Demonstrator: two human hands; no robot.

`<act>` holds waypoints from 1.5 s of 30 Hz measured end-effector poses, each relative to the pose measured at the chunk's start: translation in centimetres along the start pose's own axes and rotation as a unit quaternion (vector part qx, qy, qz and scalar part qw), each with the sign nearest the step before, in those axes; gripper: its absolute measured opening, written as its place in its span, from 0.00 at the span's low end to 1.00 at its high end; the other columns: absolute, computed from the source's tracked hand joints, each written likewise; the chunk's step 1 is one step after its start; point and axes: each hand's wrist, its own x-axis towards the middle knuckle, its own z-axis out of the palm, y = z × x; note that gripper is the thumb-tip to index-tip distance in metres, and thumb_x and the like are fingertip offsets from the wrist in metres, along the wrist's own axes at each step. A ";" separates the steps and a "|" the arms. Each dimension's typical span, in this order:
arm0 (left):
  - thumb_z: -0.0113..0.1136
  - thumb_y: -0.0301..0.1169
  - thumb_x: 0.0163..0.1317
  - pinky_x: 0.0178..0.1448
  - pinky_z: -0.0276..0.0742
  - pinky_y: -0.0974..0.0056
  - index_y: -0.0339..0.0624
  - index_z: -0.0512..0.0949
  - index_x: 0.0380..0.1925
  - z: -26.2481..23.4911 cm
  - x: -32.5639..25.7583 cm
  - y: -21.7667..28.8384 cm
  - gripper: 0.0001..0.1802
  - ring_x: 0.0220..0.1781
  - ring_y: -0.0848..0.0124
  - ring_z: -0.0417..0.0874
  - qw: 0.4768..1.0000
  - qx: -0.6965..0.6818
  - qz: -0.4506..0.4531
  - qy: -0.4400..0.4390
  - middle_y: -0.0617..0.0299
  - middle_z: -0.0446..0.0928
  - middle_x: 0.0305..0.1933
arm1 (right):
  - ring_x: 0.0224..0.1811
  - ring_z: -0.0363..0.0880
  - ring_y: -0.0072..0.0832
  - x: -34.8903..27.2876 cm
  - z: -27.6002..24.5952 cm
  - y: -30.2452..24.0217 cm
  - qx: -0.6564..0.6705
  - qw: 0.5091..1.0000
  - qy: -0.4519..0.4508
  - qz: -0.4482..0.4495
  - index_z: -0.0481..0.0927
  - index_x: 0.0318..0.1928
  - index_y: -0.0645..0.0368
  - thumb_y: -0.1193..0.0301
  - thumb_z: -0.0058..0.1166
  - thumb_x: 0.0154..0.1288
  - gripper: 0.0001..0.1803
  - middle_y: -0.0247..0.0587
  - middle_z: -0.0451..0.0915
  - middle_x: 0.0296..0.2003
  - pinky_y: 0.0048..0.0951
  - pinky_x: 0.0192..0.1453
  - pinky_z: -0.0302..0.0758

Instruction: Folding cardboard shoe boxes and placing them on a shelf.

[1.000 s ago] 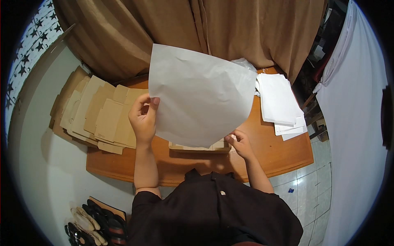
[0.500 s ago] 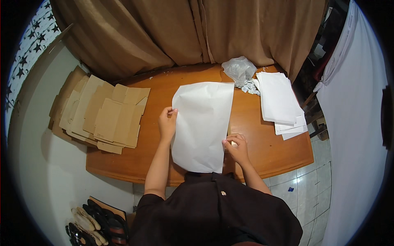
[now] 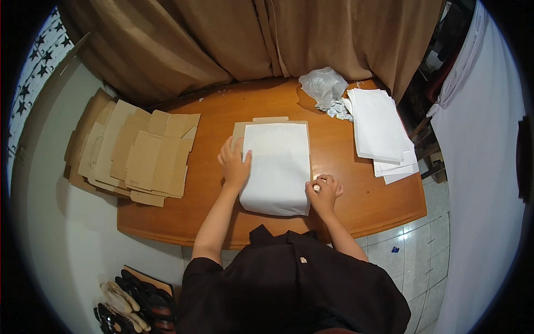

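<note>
A large white paper sheet [image 3: 275, 161] lies over a piece of brown cardboard [image 3: 239, 131] in the middle of the wooden table. Cardboard shows along the sheet's left side and as a tab beyond its far edge. The sheet's near end curves up a little. My left hand [image 3: 236, 162] rests at the sheet's left edge, fingers spread, thumb on the paper. At the right edge, my right hand [image 3: 327, 192] is curled closed, its thumb against the paper. A small whitish thing shows in its fingers, too small to name.
Flattened brown cardboard boxes [image 3: 158, 150] are stacked on the left. At the right lies a pile of white paper [image 3: 378, 128], beside a clear plastic bag [image 3: 324, 86] and small crumpled silvery-white pieces [image 3: 338, 109]. A brown curtain [image 3: 222, 39] hangs behind the wooden table [image 3: 367, 206].
The sheet, held up between both hands before, has come down flat onto the cardboard, which now shows. My left hand has let go of the edge and spread its fingers.
</note>
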 end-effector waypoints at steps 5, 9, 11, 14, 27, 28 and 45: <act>0.49 0.43 0.64 0.67 0.54 0.47 0.56 0.65 0.61 -0.4 0.5 2.5 0.25 0.68 0.57 0.58 0.918 -0.055 0.351 -0.176 0.54 0.57 0.68 | 0.57 0.60 0.37 0.4 0.2 -0.3 0.018 1.000 -0.004 0.002 0.76 0.41 0.53 0.63 0.60 0.50 0.17 0.38 0.70 0.48 0.53 0.61 0.43; 0.36 0.50 0.68 0.71 0.48 0.47 0.58 0.61 0.64 2.1 0.9 2.2 0.27 0.73 0.57 0.51 0.790 -0.068 0.487 -0.367 0.54 0.50 0.72 | 0.58 0.60 0.39 0.8 0.1 0.1 0.056 0.997 0.044 -0.018 0.67 0.53 0.54 0.65 0.58 0.51 0.28 0.44 0.66 0.52 0.45 0.62 0.47; 0.35 0.50 0.68 0.71 0.48 0.46 0.58 0.60 0.65 3.9 1.0 1.2 0.27 0.72 0.56 0.52 0.771 -0.090 0.487 -0.400 0.54 0.51 0.72 | 0.57 0.60 0.39 1.1 0.0 0.8 0.060 0.997 0.046 -0.011 0.67 0.53 0.54 0.65 0.58 0.52 0.27 0.44 0.66 0.52 0.44 0.62 0.47; 0.34 0.50 0.69 0.71 0.48 0.46 0.58 0.60 0.65 5.9 0.9 0.3 0.27 0.72 0.54 0.52 0.732 -0.109 0.498 -0.452 0.52 0.51 0.71 | 0.57 0.61 0.39 1.6 -0.2 2.1 0.104 0.993 0.050 0.030 0.68 0.53 0.55 0.67 0.56 0.54 0.25 0.44 0.65 0.53 0.42 0.62 0.49; 0.35 0.55 0.67 0.73 0.40 0.49 0.62 0.50 0.69 12.9 -3.0 -1.9 0.32 0.72 0.47 0.46 0.700 -0.186 0.416 -0.550 0.49 0.45 0.73 | 0.57 0.61 0.37 9.2 2.3 6.5 0.117 0.987 0.041 0.107 0.71 0.51 0.52 0.69 0.54 0.56 0.20 0.43 0.65 0.53 0.43 0.63 0.50; 0.37 0.52 0.67 0.73 0.42 0.51 0.60 0.49 0.69 12.6 -3.0 -1.7 0.32 0.72 0.48 0.48 0.692 -0.173 0.399 -0.576 0.49 0.46 0.72 | 0.57 0.61 0.37 10.4 2.5 6.5 0.118 0.987 0.039 0.105 0.71 0.51 0.52 0.69 0.54 0.56 0.20 0.43 0.65 0.53 0.43 0.63 0.50; 0.63 0.33 0.52 0.58 0.55 0.44 0.54 0.79 0.38 0.3 2.0 2.7 0.12 0.48 0.71 0.75 0.978 -0.054 0.150 -0.137 0.66 0.76 0.39 | 0.60 0.63 0.37 29.0 5.9 10.1 -0.342 0.938 -0.059 0.000 0.74 0.50 0.54 0.58 0.52 0.60 0.20 0.36 0.71 0.53 0.66 0.59 0.55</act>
